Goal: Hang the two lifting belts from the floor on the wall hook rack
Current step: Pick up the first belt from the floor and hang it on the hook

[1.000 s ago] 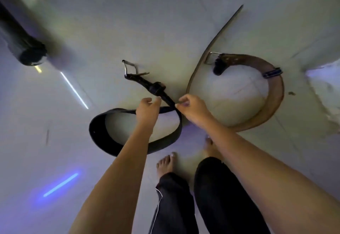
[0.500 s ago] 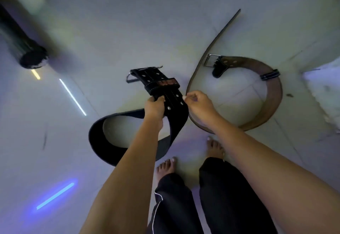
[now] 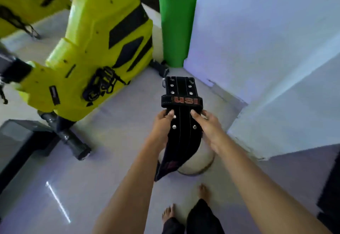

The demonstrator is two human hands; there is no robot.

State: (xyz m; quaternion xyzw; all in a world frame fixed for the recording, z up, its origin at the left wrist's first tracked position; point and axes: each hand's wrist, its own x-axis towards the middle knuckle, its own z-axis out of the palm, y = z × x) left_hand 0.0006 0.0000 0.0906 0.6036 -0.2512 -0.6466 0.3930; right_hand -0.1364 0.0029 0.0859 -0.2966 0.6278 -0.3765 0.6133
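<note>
The black lifting belt (image 3: 182, 90) with silver rivets and a red "USI" loop is lifted off the floor in front of me. My left hand (image 3: 161, 123) grips its left edge and my right hand (image 3: 207, 125) grips its right edge, just below the loop. The rest of the belt hangs down between my forearms to about knee height. Only a thin curved piece of the brown belt (image 3: 206, 167) shows on the floor under my right forearm. No hook rack is in view.
A yellow-green exercise machine (image 3: 95, 46) with a black base bar (image 3: 73, 141) fills the left. A rolled green mat (image 3: 174, 22) stands against the white wall (image 3: 257, 40). A wall corner juts out at right. My bare feet (image 3: 169, 213) stand on the pale floor.
I have risen from the floor with the black belt in both hands, and my view has swung up to the machine and wall. The brown belt stayed on the floor.
</note>
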